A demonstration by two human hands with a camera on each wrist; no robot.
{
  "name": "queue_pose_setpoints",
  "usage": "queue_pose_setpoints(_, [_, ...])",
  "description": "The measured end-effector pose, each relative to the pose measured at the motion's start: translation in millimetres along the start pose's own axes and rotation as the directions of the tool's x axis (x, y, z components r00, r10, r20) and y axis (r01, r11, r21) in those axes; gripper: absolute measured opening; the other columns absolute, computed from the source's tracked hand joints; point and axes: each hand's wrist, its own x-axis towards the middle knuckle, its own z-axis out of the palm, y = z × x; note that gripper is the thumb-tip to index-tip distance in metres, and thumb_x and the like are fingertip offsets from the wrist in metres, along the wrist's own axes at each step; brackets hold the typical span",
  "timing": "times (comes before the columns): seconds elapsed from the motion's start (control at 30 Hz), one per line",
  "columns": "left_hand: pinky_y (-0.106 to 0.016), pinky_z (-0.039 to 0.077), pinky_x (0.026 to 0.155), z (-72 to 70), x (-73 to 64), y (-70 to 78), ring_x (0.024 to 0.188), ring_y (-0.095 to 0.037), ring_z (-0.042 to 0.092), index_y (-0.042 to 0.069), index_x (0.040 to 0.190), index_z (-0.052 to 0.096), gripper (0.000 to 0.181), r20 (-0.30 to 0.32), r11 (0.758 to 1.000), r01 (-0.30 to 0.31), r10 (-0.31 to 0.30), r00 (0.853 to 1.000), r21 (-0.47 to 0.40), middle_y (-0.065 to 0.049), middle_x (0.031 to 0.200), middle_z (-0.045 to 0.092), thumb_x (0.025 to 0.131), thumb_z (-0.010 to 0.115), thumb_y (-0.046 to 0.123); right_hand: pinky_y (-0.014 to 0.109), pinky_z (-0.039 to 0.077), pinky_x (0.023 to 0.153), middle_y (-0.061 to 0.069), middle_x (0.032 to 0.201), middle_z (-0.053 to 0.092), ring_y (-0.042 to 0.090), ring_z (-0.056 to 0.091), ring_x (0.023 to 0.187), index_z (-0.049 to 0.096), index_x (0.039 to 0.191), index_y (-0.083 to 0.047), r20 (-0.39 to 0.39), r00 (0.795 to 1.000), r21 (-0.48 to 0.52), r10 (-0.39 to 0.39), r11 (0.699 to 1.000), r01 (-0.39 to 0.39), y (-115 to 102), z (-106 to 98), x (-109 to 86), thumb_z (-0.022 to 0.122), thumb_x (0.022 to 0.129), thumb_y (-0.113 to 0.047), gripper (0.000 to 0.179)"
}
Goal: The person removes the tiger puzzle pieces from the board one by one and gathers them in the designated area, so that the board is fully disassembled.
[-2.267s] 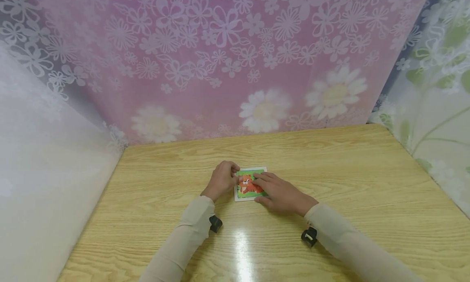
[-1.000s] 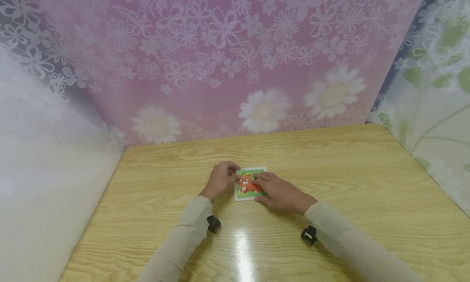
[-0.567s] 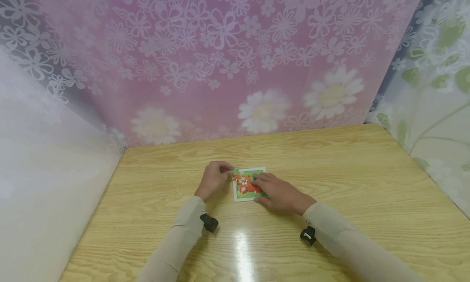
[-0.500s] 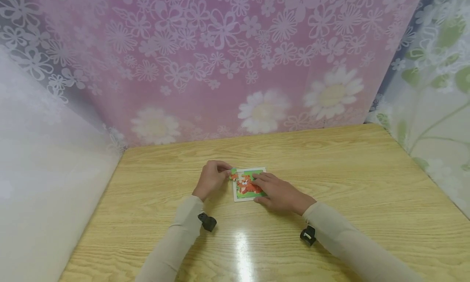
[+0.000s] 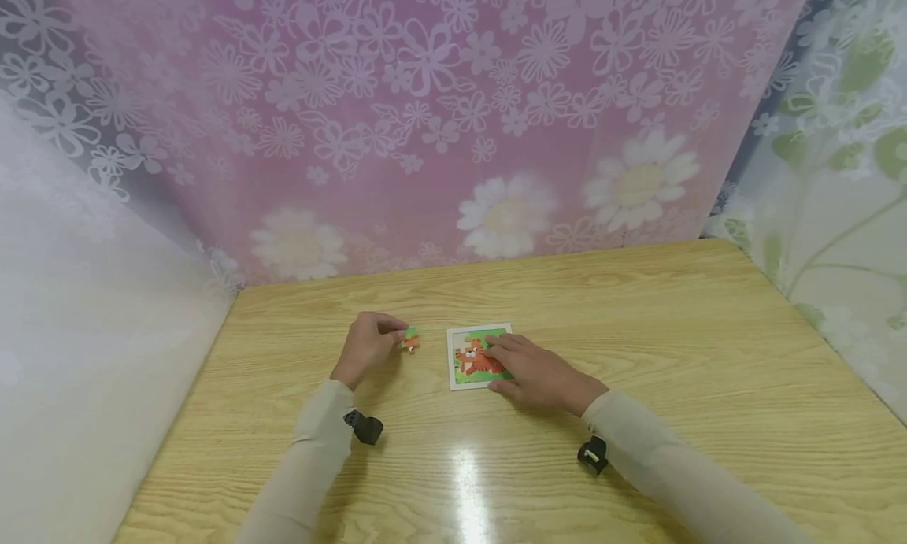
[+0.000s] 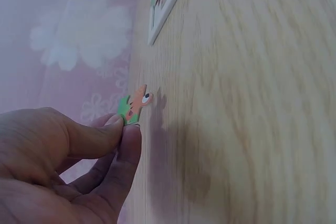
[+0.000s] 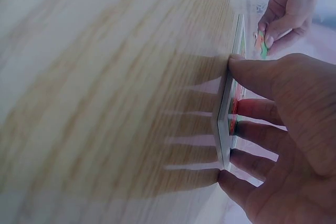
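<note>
My left hand [image 5: 364,347] pinches a jigsaw piece [image 5: 411,340] between thumb and fingers, left of the puzzle board. Up close in the left wrist view, the piece [image 6: 135,104] is orange and green with one printed eye, held just over the table. The square, white-rimmed puzzle board [image 5: 449,363] shows an orange tiger on green, with a pale gap at its upper left. My right hand [image 5: 546,371] rests on the board's right side with spread fingers, covering part of the picture. In the right wrist view the thumb [image 7: 247,69] touches the board's edge.
A wood-grain table [image 5: 638,316] lies under everything. Behind it hangs a pink flowered curtain [image 5: 397,135], with pale patterned sheets at the left and right sides. Each wrist wears a small black camera, as on the left wrist camera [image 5: 364,427].
My left hand has lifted the jigsaw piece out of the board's upper left and carried it leftward, exposing the pale gap. My right hand has stayed on the board.
</note>
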Motion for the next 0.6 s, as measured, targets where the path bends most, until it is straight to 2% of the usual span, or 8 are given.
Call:
queue_pose_setpoints(0.17, [-0.04,0.057,0.081,-14.1,-4.1,-8.5,0.085,-0.022,0.069,0.002,0.11,0.077,0.017,0.003,1.0,0.005,-0.005,1.0,0.028,-0.012,0.103,0.074,0.097,0.067,0.003,0.053,0.035,0.114,0.018,0.157,0.04,0.041,0.033,0.145,0.05,0.145,0.002,-0.01,1.0,-0.004,-0.017,1.0,0.017,0,0,-0.1,0.066,0.101,-0.031,0.057])
queue_pose_setpoints(0.3, [-0.039,0.057,0.079,-21.6,-6.2,-15.2,0.087,-0.022,0.069,0.001,0.11,0.077,0.017,0.007,0.999,0.001,-0.002,1.0,0.038,-0.015,0.11,0.073,0.097,0.066,0.003,0.054,0.035,0.113,0.018,0.157,0.04,0.041,0.034,0.145,0.05,0.144,0.002,-0.014,1.0,-0.007,-0.02,1.0,0.02,0,-1,-0.5,0.066,0.101,-0.031,0.057])
queue_pose_setpoints(0.6, [-0.04,0.057,0.08,-30.7,-9.3,-19.9,0.088,-0.022,0.069,0.001,0.107,0.078,0.016,0.019,0.995,0.019,-0.021,1.0,0.094,-0.019,0.116,0.071,0.097,0.066,0.003,0.054,0.033,0.115,0.019,0.156,0.04,0.042,0.033,0.146,0.051,0.144,0.002,-0.021,1.0,0.01,-0.019,1.0,0.019,-2,-2,-1.7,0.066,0.1,-0.03,0.056])
